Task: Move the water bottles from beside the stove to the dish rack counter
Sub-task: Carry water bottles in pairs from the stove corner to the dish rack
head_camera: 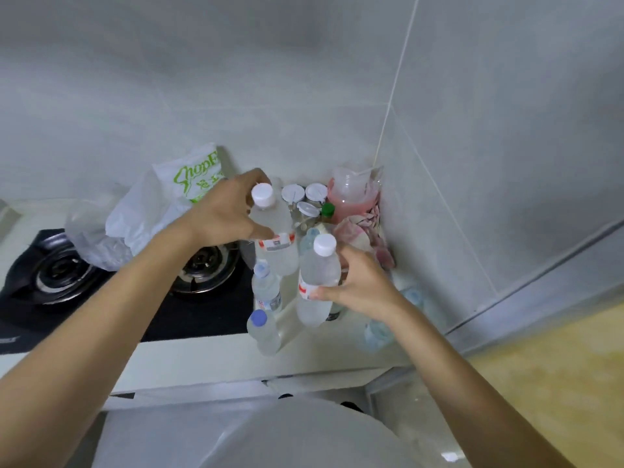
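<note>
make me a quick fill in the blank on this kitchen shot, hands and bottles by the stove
1. The left hand grips a clear plastic water bottle whose cap is ____.
2. The right hand holds a second clear white-capped bottle, so the person holds ____ bottles in all.
3. The crumpled white plastic bag with ____ lettering lies over the black gas stove.
4. The clear measuring jug in the corner holds ____ liquid.

Missing words: white; two; green; pink

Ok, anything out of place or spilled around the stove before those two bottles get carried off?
No spill that I can see. One oddity: a white plastic bag slumps onto the stove, partly covering a burner. The left hand and right hand each grip an upright white-capped bottle.
</note>
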`<control>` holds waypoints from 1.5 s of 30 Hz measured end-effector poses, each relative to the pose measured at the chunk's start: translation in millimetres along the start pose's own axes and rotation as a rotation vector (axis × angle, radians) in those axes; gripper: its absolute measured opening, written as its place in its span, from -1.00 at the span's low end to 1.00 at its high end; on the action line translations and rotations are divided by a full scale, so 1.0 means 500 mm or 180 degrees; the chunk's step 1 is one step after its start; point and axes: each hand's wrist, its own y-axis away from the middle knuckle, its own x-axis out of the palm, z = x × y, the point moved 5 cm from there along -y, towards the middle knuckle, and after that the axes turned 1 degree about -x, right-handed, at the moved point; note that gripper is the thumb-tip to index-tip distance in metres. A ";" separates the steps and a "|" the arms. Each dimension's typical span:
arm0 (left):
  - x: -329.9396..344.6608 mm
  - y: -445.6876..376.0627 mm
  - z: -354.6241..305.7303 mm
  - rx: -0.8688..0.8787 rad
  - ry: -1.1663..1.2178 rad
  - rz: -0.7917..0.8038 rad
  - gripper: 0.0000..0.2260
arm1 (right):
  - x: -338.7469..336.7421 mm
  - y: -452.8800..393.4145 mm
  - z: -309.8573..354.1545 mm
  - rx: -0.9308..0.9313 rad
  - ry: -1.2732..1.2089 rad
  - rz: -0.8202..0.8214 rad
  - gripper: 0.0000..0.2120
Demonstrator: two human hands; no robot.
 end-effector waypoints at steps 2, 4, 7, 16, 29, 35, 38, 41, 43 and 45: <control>-0.056 0.040 0.000 -0.0145 0.0533 -0.0323 -0.48 | -0.037 -0.006 0.055 -0.0143 -0.0186 -0.0110 -0.37; -0.098 0.087 0.003 -0.0202 0.1066 -0.0589 -0.50 | -0.060 -0.018 0.102 -0.0310 -0.0528 -0.0088 -0.42; -0.140 0.175 0.012 -0.0245 0.1759 -0.1185 -0.49 | -0.060 -0.042 0.155 -0.0514 -0.1249 0.0140 -0.50; -0.153 0.470 0.081 -0.0269 0.3133 -0.2934 -0.53 | 0.191 -0.028 0.311 -0.0401 -0.2633 0.1423 -0.51; -0.283 1.085 0.302 -0.0954 0.2498 -0.3909 -0.66 | 0.776 0.203 0.619 -0.0232 -0.2634 0.2721 -0.63; -0.357 1.415 0.382 -0.1478 0.2310 -0.4776 -0.67 | 1.075 0.345 0.804 -0.0277 -0.2299 0.3560 -0.56; -0.367 1.587 0.413 -0.1695 0.2224 -0.5380 -0.46 | 1.231 0.436 0.887 -0.0320 -0.2213 0.4071 -0.56; -0.365 1.745 0.439 -0.1882 0.2199 -0.5862 -0.44 | 1.390 0.537 0.953 -0.0373 -0.2015 0.4536 -0.45; -0.363 1.840 0.461 -0.2124 0.2081 -0.6092 -0.39 | 1.491 0.603 0.984 -0.0358 -0.1941 0.4834 -0.47; -0.364 1.935 0.488 -0.2417 0.1885 -0.6330 -0.33 | 1.595 0.663 1.007 -0.0313 -0.1889 0.5122 -0.66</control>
